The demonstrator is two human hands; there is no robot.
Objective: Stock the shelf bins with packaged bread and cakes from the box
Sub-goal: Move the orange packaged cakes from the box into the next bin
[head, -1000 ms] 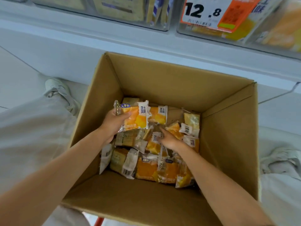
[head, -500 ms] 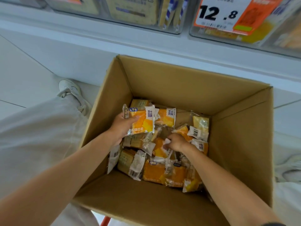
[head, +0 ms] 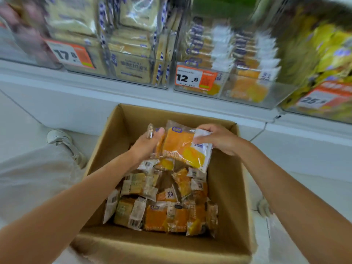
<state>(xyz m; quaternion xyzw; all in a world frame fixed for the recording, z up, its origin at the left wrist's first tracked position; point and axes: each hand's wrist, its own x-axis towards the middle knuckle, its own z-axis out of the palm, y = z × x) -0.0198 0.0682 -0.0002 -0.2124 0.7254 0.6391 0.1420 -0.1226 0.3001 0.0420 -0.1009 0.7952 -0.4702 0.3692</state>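
An open cardboard box [head: 230, 187] stands on the floor below the shelf, with several orange and yellow cake packets [head: 163, 212] lying inside. Above the box, my left hand [head: 146, 143] grips the left end of a small stack of orange packets [head: 181, 147]. My right hand [head: 217, 138] pinches the white right edge of the top packet. Directly above sits a clear shelf bin [head: 238, 92] with a 12.8 price tag and the same orange packets.
A clear bin of pale bread packs [head: 131, 71] tagged 17.8 sits to the left, and a bin of yellow packs [head: 323, 92] to the right. My trouser leg and white shoe [head: 62, 141] lie left of the box. White shelf base runs behind it.
Both hands have risen out of the box with orange packets. My right hand took hold of a packet and brought it to the one in my left. The view tilted up to the bins.
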